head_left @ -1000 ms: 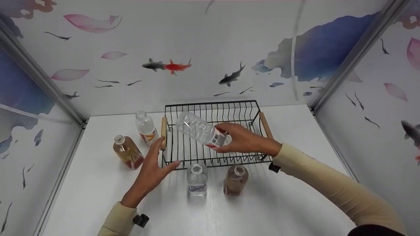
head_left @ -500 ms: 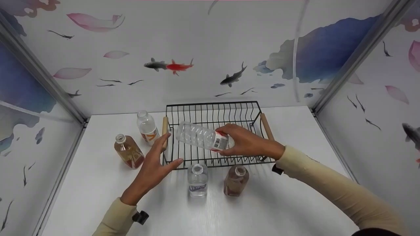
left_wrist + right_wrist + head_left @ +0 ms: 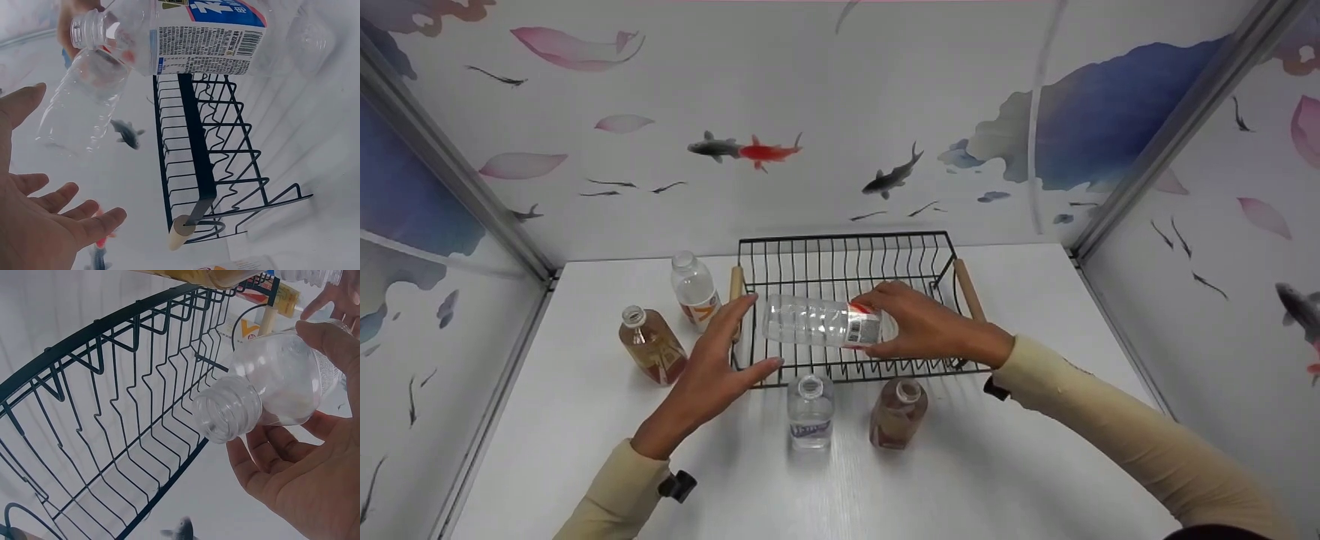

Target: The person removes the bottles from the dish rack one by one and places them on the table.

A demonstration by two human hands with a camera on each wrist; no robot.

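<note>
My right hand (image 3: 919, 322) grips an uncapped clear plastic bottle (image 3: 806, 320) by its labelled neck half, and the red-and-white label shows beside the fingers. The bottle lies level above the black wire rack (image 3: 840, 238), its base pointing left. In the right wrist view the bottle's open mouth (image 3: 222, 410) faces the camera, with thumb and fingers on either side of the body. Thumb and fingers spread apart, my left hand (image 3: 705, 379) reaches around the rack's left end, close to the bottle's base. Nothing is held in it.
Left of the rack stand a clear bottle with an orange label (image 3: 696, 292) and an amber bottle (image 3: 652, 345). A clear bottle with blue lettering (image 3: 811, 412) and a brown bottle (image 3: 898, 414) stand before its front edge. Wooden handles (image 3: 969, 290) cap the rack's ends.
The held bottle has swung from a slant to level, its base coming down toward the front. My left hand has shifted slightly right, closer to the base.
</note>
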